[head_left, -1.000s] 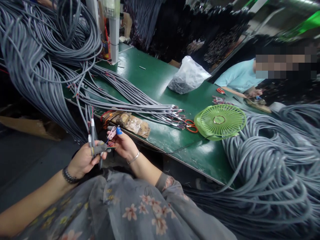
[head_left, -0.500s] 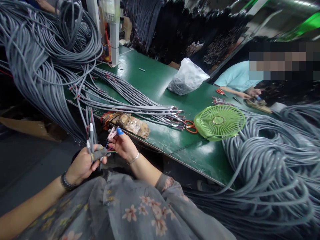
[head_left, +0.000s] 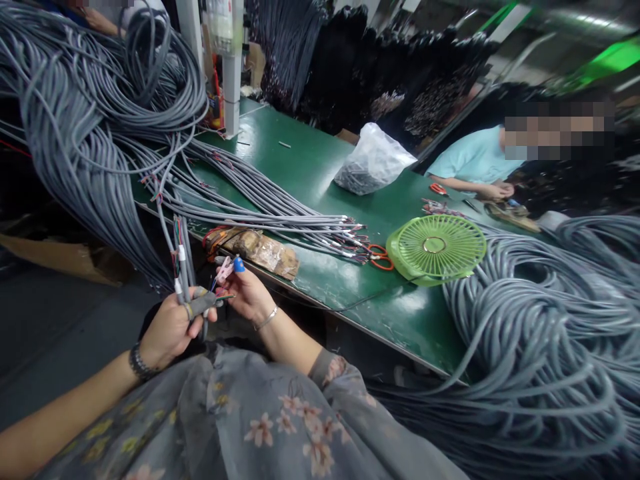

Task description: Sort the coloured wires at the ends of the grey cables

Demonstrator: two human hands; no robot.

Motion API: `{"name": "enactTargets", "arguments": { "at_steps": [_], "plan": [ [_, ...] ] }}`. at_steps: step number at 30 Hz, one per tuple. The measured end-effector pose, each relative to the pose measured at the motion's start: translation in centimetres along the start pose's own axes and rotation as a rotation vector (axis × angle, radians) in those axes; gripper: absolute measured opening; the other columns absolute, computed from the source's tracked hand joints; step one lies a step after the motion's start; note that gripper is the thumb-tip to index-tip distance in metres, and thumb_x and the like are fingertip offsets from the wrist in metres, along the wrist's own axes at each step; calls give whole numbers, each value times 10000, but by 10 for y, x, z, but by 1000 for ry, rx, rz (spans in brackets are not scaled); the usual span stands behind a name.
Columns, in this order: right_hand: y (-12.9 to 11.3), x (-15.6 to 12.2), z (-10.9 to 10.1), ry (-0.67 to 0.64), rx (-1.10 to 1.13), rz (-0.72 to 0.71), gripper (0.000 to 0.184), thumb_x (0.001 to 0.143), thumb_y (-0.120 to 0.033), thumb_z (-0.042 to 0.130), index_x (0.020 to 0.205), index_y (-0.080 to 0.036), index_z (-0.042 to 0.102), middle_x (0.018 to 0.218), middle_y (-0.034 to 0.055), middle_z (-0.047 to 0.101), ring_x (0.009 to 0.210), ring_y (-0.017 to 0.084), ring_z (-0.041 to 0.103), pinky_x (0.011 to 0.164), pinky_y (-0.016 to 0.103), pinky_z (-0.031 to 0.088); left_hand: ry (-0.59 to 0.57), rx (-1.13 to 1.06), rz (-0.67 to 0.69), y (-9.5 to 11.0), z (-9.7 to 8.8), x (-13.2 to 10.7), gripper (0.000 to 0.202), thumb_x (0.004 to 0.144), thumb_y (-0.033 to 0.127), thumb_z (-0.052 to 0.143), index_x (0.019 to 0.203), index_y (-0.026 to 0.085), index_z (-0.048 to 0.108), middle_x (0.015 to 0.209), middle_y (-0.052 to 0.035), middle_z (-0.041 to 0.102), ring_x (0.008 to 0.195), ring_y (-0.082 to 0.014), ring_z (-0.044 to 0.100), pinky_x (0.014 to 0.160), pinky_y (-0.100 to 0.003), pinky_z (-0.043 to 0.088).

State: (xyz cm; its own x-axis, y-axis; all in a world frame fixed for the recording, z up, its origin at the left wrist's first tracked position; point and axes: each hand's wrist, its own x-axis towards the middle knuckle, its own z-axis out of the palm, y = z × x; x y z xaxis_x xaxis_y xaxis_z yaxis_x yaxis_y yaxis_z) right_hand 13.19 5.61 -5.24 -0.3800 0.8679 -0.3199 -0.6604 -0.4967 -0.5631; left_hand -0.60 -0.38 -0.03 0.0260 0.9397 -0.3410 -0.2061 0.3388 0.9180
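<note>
My left hand [head_left: 173, 325] is closed around grey cables [head_left: 186, 270], its thumb wrapped in a grey covering. Thin coloured wires [head_left: 225, 297] come out from beside that thumb towards my other hand. A small pink clip [head_left: 225, 269] is pinched in my right hand [head_left: 249, 293], just to the right of the left one; a blue cover sits on a fingertip. Whether the right fingers also grip the wires cannot be made out. A worn wooden block [head_left: 273, 255] with tape on it lies at the table edge, right beyond my hands.
Cable ends and orange-handled scissors [head_left: 381, 257] lie on the green table [head_left: 295, 173], near a green fan [head_left: 435, 247]. A plastic bag [head_left: 374, 160] stands behind. Big cable coils [head_left: 530, 347] fill the right; more cables [head_left: 70, 133] hang left. A person [head_left: 470, 160] works across the table.
The coloured wires by my left thumb have shifted slightly, and the right fingers have moved a little about the pink clip. Both hands keep nearly the same place.
</note>
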Motion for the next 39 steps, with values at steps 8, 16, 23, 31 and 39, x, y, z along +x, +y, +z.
{"name": "enactTargets", "arguments": {
  "at_steps": [8,16,23,31,39],
  "plan": [
    [3,6,2,58,59,15,286,936,-417,788,811,-171,712,749,11,728,649,117,630,593,211,521,-1,11,7,-3,1,4,368,483,450,905,476,168,668,475,-29,667,289,-24,352,358,-184,168],
    [-1,-1,6,37,54,25,384,947,-557,730,859,-184,716,750,5,712,647,129,622,612,242,532,24,29,28,-6,0,1,383,488,479,907,493,172,678,466,-35,667,287,-29,347,364,-197,167],
    [-4,-5,4,46,-27,-9,250,908,-410,792,846,-179,721,739,2,699,659,118,612,589,207,511,63,26,57,-9,-4,-7,381,505,478,927,522,178,693,499,-41,698,302,-31,365,379,-204,187],
    [-4,-4,3,49,-109,-48,349,837,-513,830,850,-179,728,723,9,703,622,116,593,570,216,515,78,-19,63,-5,-1,-2,270,531,388,849,515,180,679,490,-24,683,299,-24,350,371,-199,188],
    [9,3,-5,228,-263,-327,446,802,-587,835,661,-206,653,591,-35,610,552,102,500,562,222,456,65,-37,46,-5,-1,1,232,537,337,827,523,172,665,487,-31,674,299,-29,349,365,-198,185]
  ]
}}
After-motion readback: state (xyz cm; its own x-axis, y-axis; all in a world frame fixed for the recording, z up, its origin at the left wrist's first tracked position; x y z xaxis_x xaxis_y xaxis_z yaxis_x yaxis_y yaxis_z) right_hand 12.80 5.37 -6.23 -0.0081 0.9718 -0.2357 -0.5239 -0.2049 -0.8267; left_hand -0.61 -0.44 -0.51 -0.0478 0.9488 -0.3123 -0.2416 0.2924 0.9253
